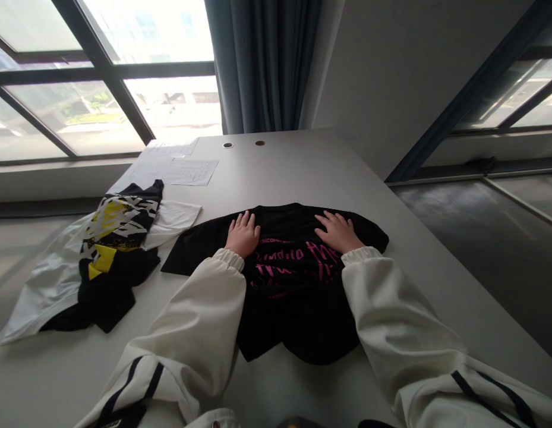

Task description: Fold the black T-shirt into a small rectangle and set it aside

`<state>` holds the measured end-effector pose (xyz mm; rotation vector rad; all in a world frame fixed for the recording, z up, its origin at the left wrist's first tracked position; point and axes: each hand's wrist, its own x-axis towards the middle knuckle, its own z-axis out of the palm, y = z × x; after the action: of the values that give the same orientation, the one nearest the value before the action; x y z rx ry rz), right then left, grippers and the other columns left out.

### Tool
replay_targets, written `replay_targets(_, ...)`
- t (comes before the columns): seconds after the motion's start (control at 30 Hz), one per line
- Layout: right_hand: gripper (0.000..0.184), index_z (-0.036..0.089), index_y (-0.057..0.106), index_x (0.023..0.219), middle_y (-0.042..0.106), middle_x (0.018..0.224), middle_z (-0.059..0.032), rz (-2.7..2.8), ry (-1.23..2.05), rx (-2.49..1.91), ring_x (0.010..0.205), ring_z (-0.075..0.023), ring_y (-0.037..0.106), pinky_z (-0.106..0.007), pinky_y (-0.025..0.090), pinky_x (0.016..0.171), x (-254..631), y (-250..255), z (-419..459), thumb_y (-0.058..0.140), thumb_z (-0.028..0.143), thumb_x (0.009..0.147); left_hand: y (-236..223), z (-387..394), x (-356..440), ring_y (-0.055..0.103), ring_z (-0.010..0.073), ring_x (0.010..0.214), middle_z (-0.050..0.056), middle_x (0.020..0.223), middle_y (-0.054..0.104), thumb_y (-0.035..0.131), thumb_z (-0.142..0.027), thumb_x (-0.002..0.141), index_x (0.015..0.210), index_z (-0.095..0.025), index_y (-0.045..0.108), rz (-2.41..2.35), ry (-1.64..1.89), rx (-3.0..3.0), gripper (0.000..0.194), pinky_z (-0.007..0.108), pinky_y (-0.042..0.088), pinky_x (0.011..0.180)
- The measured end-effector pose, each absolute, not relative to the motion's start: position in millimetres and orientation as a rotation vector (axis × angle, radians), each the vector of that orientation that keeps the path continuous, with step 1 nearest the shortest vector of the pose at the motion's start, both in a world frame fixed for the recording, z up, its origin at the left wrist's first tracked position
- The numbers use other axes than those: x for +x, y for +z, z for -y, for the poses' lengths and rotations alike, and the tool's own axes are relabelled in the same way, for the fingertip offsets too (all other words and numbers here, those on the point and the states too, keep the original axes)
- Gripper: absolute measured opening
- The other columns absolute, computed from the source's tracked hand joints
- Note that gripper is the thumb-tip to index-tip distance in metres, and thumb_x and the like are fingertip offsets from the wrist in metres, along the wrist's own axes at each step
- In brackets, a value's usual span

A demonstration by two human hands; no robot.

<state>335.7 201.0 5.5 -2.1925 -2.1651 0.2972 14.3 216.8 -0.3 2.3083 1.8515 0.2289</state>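
Nearest us, our cream sleeves with dark stripes run up from the bottom edge, which cuts them off at the elbows. Between them lies the black T-shirt [297,297], soft and matte, spread at the table's near middle; its pink lettering is partly covered by our wrists and hard to read. Our left hand [243,233] and right hand [338,232] rest flat on its far part, fingers spread and grasping nothing. Left of it sits a crumpled black, yellow and white garment [101,261]. Farther off lie paper sheets [177,169] on the smooth grey table [302,166].
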Motion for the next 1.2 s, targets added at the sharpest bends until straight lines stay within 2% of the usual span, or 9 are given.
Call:
replay_targets(0.07,0.063,0.031,0.043,0.163,0.029,0.175,-0.0069,2.167,0.298,-2.199,0.159,-0.0401,0.026,-0.072,0.021,0.125,335.0,6.4,-200.6,0.041,0.052,0.104,-0.2,-217.6,13.5,0.024,0.0289,0.163,0.009,0.175,0.029,0.028,-0.044,0.109,0.166,-0.019,0.036,-1.883,0.208,2.279,0.062,0.054,0.020,0.132)
replay_targets(0.23,0.062,0.033,0.043,0.163,0.030,0.175,-0.0061,2.181,0.267,-2.209,0.158,-0.0399,0.027,-0.072,0.024,0.124,334.8,6.0,-201.0,0.041,0.052,0.105,3.1,-218.1,13.7,0.021,0.0287,0.164,0.007,0.176,0.026,0.035,-0.051,0.106,0.167,-0.020,0.034,-1.882,0.150,2.260,0.068,0.053,0.017,0.133)
replay_targets(0.47,0.063,0.031,0.043,0.163,0.030,0.175,-0.0072,2.178,0.281,-2.199,0.159,-0.0407,0.026,-0.073,0.021,0.125,335.9,5.9,-200.8,0.040,0.052,0.104,8.1,-217.0,14.8,0.020,0.0280,0.164,0.009,0.176,0.026,0.037,-0.051,0.105,0.166,-0.016,0.036,-1.886,0.150,2.228,0.070,0.053,0.016,0.134)
replay_targets(0.7,0.066,0.031,0.041,0.164,0.028,0.175,-0.0097,2.229,0.309,-2.156,0.160,-0.0436,0.024,-0.076,0.020,0.123,338.8,5.4,-204.1,0.044,0.054,0.103,9.0,-216.8,14.7,0.020,0.0285,0.164,0.009,0.176,0.027,0.038,-0.050,0.105,0.165,-0.018,0.038,-1.883,0.154,2.233,0.068,0.052,0.017,0.134)
replay_targets(0.77,0.065,0.031,0.046,0.162,0.032,0.174,-0.0093,2.279,0.357,-2.061,0.159,-0.0420,0.026,-0.073,0.021,0.125,353.6,5.2,-205.6,0.047,0.054,0.101,8.2,-217.1,14.5,0.020,0.0282,0.164,0.009,0.176,0.026,0.038,-0.051,0.105,0.165,-0.017,0.037,-1.882,0.154,2.232,0.069,0.052,0.016,0.134)
replay_targets(0.87,0.060,0.031,0.054,0.156,0.040,0.170,-0.0076,2.267,0.414,-1.846,0.156,-0.0334,0.037,-0.056,0.029,0.129,391.9,2.9,-202.8,0.048,0.053,0.101,8.2,-217.3,14.6,0.019,0.0275,0.164,0.009,0.176,0.026,0.037,-0.051,0.105,0.165,-0.016,0.037,-1.882,0.149,2.226,0.069,0.052,0.016,0.134)
replay_targets(0.93,0.057,0.028,0.059,0.151,0.048,0.164,-0.0086,2.117,0.360,-1.829,0.153,-0.0305,0.043,-0.050,0.033,0.128,419.7,-0.9,-196.4,0.047,0.050,0.101,8.9,-217.2,14.9,0.019,0.0276,0.164,0.009,0.176,0.026,0.037,-0.051,0.105,0.165,-0.016,0.037,-1.880,0.147,2.224,0.070,0.052,0.016,0.134)
replay_targets(1.07,0.052,0.019,0.069,0.137,0.062,0.147,-0.0149,1.936,0.192,-1.886,0.140,-0.0306,0.055,-0.048,0.039,0.124,453.5,-10.3,-177.0,0.050,0.045,0.096,9.6,-216.9,14.8,0.020,0.0282,0.164,0.010,0.176,0.026,0.038,-0.051,0.105,0.165,-0.016,0.037,-1.875,0.156,2.226,0.070,0.052,0.016,0.134)
replay_targets(1.2,0.052,0.016,0.068,0.135,0.068,0.136,-0.0163,1.860,0.029,-1.962,0.134,-0.0330,0.058,-0.053,0.038,0.122,457.8,-15.4,-158.7,0.051,0.042,0.093,7.9,-217.6,13.8,0.021,0.0285,0.164,0.010,0.176,0.027,0.038,-0.051,0.105,0.165,-0.019,0.037,-1.867,0.172,2.233,0.068,0.053,0.017,0.133)
